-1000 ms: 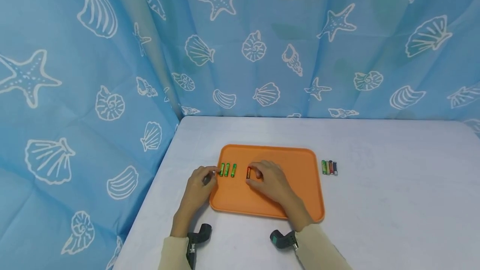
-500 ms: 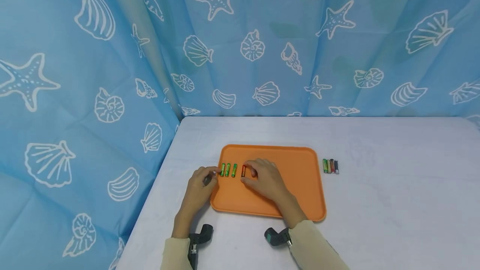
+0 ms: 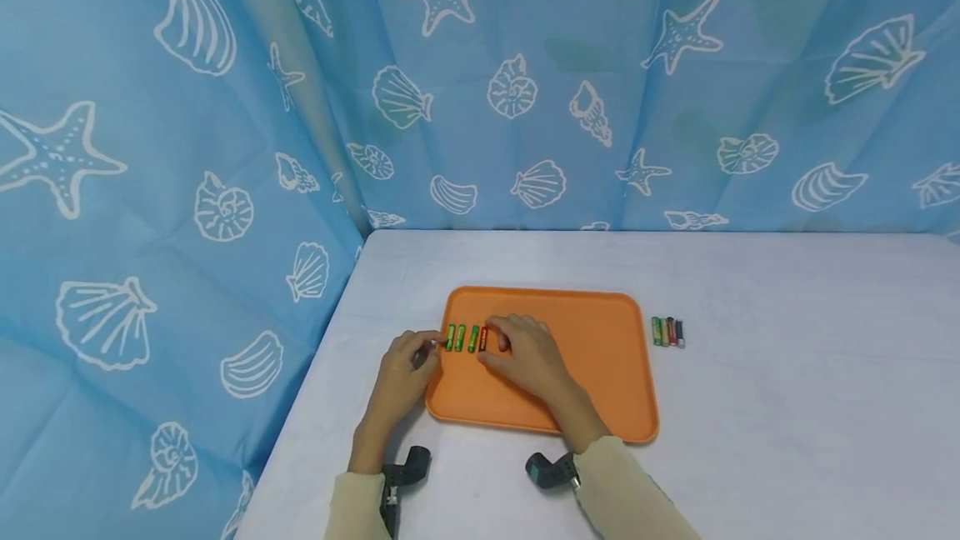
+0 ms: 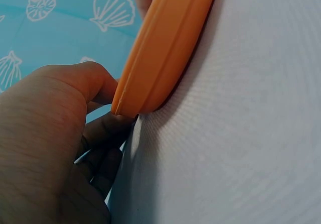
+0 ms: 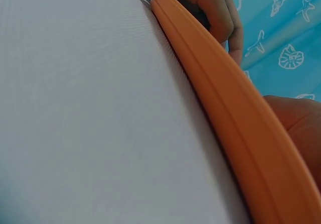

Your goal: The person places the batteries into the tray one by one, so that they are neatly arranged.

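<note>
An orange tray lies on the white table. My left hand grips its left edge; in the left wrist view the thumb and fingers of that left hand meet the tray's corner. Inside the tray, my right hand pinches a dark red battery by its two ends between thumb and index finger. Directly left of it stand three green batteries in a row, the nearest green battery close beside the red one. The right wrist view shows mostly the tray's outer side, which hides the battery.
Several batteries lie side by side on the table to the right of the tray, in green, red and dark colours. A blue curtain with white shells hangs behind and to the left. White cloth covers the table.
My right hand has slid the red battery leftward across the tray, closer to the green ones. The left hand stays at the tray's edge. The head view has shifted slightly.
</note>
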The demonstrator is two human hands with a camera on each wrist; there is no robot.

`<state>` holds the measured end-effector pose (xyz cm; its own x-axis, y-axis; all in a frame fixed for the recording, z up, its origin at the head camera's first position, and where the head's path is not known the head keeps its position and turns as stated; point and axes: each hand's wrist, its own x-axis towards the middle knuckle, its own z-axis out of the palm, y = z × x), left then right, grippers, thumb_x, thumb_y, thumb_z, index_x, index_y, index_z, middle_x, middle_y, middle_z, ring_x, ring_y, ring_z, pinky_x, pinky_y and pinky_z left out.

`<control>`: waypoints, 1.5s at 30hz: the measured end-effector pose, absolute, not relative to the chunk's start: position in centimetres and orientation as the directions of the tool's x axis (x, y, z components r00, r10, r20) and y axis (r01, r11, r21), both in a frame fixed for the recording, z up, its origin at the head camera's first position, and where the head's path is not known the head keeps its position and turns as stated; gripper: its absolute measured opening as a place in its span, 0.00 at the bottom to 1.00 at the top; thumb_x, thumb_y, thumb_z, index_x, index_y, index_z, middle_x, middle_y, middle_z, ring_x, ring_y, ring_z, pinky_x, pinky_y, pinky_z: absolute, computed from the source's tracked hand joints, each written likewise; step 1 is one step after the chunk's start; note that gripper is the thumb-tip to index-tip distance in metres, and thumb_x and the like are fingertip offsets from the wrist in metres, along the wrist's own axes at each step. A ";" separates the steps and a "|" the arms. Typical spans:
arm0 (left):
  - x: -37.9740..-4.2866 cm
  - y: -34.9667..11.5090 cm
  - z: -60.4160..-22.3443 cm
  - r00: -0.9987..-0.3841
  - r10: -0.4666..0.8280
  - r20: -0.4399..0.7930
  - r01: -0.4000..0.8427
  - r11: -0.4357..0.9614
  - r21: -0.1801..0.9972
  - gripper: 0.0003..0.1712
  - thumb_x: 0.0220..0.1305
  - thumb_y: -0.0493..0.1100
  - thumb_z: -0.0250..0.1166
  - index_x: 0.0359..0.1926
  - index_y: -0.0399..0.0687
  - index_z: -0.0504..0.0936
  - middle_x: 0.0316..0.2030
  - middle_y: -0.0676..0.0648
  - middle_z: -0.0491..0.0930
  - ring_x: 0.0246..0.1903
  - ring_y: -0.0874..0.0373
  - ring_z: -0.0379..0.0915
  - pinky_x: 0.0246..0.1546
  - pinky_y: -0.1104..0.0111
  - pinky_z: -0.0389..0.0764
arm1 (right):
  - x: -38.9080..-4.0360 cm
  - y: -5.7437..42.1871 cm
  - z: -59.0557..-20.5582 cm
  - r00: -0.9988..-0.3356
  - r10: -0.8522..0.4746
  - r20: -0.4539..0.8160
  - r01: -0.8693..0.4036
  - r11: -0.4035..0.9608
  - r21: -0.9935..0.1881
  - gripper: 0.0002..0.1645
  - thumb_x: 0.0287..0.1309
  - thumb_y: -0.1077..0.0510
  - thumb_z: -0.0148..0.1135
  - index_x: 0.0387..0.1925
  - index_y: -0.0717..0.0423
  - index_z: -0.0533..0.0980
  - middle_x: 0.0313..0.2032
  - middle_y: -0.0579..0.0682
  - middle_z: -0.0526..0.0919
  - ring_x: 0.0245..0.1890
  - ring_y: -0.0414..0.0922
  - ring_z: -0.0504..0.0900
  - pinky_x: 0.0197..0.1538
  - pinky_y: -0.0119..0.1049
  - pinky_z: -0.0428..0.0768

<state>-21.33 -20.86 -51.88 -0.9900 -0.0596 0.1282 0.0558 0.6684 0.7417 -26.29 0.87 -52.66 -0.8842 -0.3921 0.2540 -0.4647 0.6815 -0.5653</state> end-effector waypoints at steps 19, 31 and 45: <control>-21.3 -21.0 -51.5 -0.988 -0.066 0.137 0.056 0.684 0.728 0.14 0.66 0.38 0.62 0.51 0.56 0.84 0.38 0.54 0.75 0.41 0.57 0.68 0.47 0.59 0.73 | -25.5 4.5 -51.3 -0.831 -0.487 0.269 -0.531 0.547 -0.648 0.22 0.60 0.53 0.70 0.54 0.57 0.79 0.35 0.41 0.75 0.36 0.40 0.73 0.45 0.39 0.76; -21.4 -20.8 -51.9 -0.990 -0.060 0.129 0.057 0.662 0.747 0.14 0.66 0.39 0.62 0.51 0.55 0.84 0.37 0.54 0.74 0.42 0.57 0.67 0.47 0.59 0.73 | -24.8 9.0 -48.4 -0.849 -0.437 0.297 -0.519 0.585 -0.623 0.22 0.63 0.55 0.68 0.56 0.57 0.78 0.38 0.41 0.75 0.39 0.41 0.74 0.44 0.40 0.77; -21.1 -20.5 -51.7 -0.991 -0.067 0.120 0.045 0.668 0.743 0.15 0.67 0.39 0.62 0.52 0.55 0.83 0.40 0.53 0.75 0.44 0.56 0.70 0.50 0.57 0.75 | -24.1 14.9 -47.9 -0.872 -0.412 0.263 -0.486 0.668 -0.563 0.22 0.63 0.56 0.67 0.57 0.58 0.77 0.39 0.44 0.76 0.40 0.44 0.73 0.44 0.44 0.76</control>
<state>-21.11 -20.51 -51.71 -0.9905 -0.0665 0.1201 0.0452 0.6681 0.7427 -24.05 14.94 -47.95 -0.8723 -0.4124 0.2628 -0.4857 0.6683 -0.5634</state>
